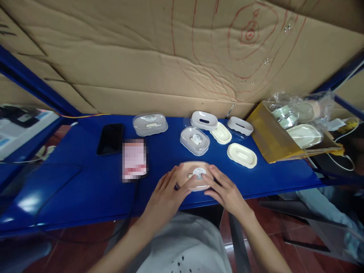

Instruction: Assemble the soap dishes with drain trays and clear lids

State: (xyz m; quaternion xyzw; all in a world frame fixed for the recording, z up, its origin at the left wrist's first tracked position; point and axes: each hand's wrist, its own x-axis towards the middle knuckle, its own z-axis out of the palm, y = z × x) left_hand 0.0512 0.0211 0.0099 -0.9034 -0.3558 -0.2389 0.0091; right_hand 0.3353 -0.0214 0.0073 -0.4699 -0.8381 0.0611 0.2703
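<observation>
A pink oval soap dish (189, 167) with a clear cover and a round white label (200, 172) sits at the front edge of the table, between my two hands. My left hand (169, 189) grips its left side, with the thumb lying on top near the label. From the right, my right hand (227, 191) holds the dish, its index finger touching the label. Just beyond lies a grey soap dish (196, 149) with a clear cover and a similar label. Farther right is a cream oval tray (241, 154).
The blue table (93, 182) also bears a covered grey soap dish (150, 131), two slotted grey parts (212, 119) and another cream tray (223, 135). A black phone (110, 139) and a blurred-out device (134, 161) lie left. An open carton (263, 136) with bagged parts stands right.
</observation>
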